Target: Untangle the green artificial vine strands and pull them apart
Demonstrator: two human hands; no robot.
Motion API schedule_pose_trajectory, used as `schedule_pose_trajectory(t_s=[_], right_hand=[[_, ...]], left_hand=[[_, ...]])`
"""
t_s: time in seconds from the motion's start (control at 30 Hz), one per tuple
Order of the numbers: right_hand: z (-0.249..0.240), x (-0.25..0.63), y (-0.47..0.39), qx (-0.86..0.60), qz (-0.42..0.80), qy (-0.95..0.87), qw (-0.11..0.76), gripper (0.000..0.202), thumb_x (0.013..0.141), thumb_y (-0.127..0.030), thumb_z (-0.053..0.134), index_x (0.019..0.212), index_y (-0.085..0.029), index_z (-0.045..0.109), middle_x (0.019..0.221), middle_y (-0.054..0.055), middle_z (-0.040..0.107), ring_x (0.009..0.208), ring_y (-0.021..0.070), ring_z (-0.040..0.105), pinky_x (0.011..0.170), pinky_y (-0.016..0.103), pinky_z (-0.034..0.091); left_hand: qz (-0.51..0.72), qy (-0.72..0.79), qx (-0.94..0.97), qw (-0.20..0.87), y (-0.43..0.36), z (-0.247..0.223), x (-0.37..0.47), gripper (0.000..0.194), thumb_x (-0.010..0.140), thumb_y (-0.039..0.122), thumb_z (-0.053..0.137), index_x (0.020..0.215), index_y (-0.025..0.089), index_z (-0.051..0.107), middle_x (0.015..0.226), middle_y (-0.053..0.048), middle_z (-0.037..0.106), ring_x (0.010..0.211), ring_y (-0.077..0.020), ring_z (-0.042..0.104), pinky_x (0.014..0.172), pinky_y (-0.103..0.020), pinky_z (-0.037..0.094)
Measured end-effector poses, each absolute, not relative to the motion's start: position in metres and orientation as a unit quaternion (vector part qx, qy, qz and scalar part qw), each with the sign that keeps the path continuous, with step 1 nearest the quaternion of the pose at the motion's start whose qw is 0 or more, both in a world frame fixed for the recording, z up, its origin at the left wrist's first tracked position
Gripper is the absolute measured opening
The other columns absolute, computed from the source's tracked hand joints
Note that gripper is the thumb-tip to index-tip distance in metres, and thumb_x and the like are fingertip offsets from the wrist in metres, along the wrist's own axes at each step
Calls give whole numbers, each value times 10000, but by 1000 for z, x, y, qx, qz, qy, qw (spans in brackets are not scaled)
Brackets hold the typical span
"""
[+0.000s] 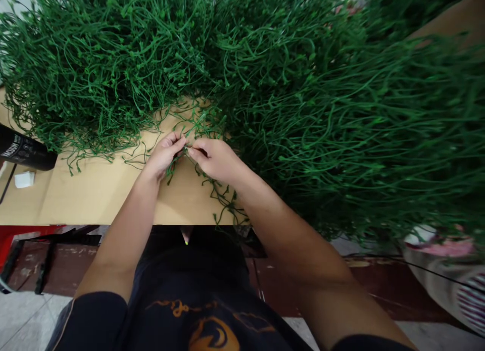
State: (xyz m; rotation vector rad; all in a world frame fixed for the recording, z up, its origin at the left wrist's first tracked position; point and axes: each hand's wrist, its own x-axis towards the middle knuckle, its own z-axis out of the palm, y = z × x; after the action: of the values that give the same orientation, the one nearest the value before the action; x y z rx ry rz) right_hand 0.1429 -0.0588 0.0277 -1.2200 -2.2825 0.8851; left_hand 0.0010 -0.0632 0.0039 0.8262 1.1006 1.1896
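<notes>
Both hands meet above the cardboard-covered table (102,194), close to its middle. My left hand (166,151) is closed, thumb against fingers, on a thin green plastic stem (172,170) whose branches hang below it. Just to its right, my right hand (212,156) pinches at the same spot; what lies between its fingertips is too small to make out. Loose green stems (197,119) are scattered on the cardboard behind the hands. A large heap of green artificial stems (113,63) fills the back left, and another pile (359,134) spreads over the right side.
A black tumbler (28,148) lies at the left edge, near a small white piece (25,180). Some stems (229,204) reach the table's front edge by my right forearm. At the lower right is a pale bag (432,270) with pink material. Another person's arm (454,20) shows at the upper right.
</notes>
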Motion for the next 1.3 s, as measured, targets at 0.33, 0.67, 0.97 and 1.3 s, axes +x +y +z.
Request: schedule_pose_trajectory(t_s=[0.33,0.67,0.97,1.3], right_hand=[[34,136,-91,-391,389,-794,256,238,842,-226,369,617,-198,296,562,-37,317,540,81,299,550,243,244],[96,196,-91,-494,7,-807,325,285,878,-398,423,811,-163,569,823,92,521,871,212,479,763,377,370],[35,141,-78,-477,34,-841,253,375,869,-436,425,978,-123,601,992,156,567,975,276,461,820,433,379],[12,116,-64,-451,339,-797,217,229,806,-380,516,729,-164,509,671,7,519,617,114,437,612,254,331]], left_hand=[[576,582,269,507,-55,10,13,243,846,55,466,638,164,402,478,87,397,345,-11,272,388,-173,185],[616,475,216,590,-62,6,-14,183,883,144,431,702,165,440,570,57,496,440,-32,450,441,-153,343],[598,476,207,611,-61,8,-12,115,864,140,481,752,163,471,594,48,570,604,-68,623,757,-228,519],[605,477,194,608,-57,10,-7,125,854,94,475,745,154,464,603,35,608,666,-90,671,726,-220,534]])
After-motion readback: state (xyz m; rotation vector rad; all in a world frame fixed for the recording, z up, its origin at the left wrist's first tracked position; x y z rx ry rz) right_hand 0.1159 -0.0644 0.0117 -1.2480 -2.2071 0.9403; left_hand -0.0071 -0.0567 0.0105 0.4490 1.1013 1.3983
